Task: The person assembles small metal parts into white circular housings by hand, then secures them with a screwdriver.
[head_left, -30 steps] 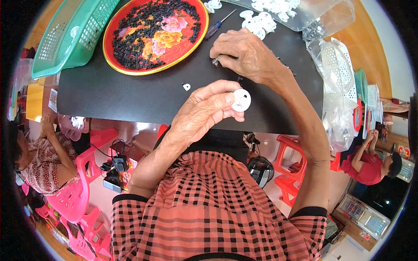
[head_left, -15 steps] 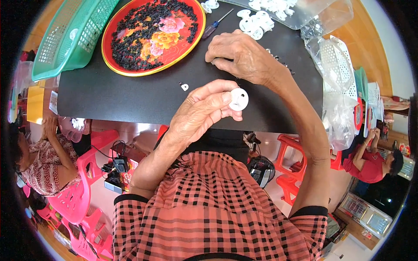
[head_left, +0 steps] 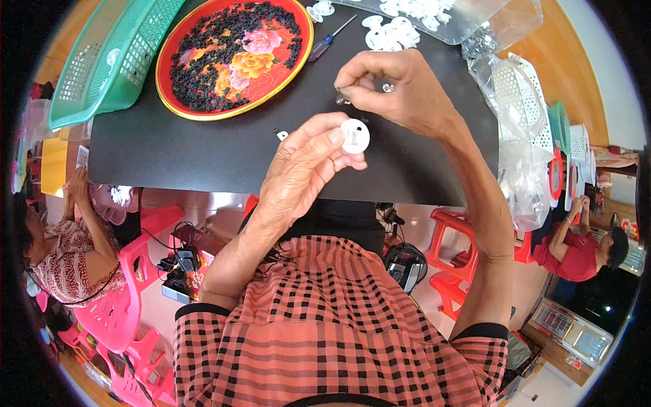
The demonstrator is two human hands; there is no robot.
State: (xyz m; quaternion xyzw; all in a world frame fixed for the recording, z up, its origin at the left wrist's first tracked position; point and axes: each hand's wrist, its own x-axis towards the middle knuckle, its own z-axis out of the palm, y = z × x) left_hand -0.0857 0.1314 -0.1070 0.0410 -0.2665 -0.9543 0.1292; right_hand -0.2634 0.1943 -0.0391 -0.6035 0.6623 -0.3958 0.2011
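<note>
My left hand pinches a round white plastic disc between thumb and fingers, over the table's front half. The disc has a small dark hole near its top and a raised strip in the middle. My right hand is just beyond it, thumb and forefinger pressed together; what they grip is too small to make out. Small shiny metal bits show by those fingertips. Partly behind my left hand lies a small white part on the dark table.
A red flowered tray holds many small black pieces. Left of it stands a green basket. A screwdriver, white discs and clear plastic bags lie about. Two other people sit at left and right.
My right hand has lifted and turned, its thumb and forefinger now pinched. The left hand has shifted slightly left and away from me with the disc, which faces up more fully.
</note>
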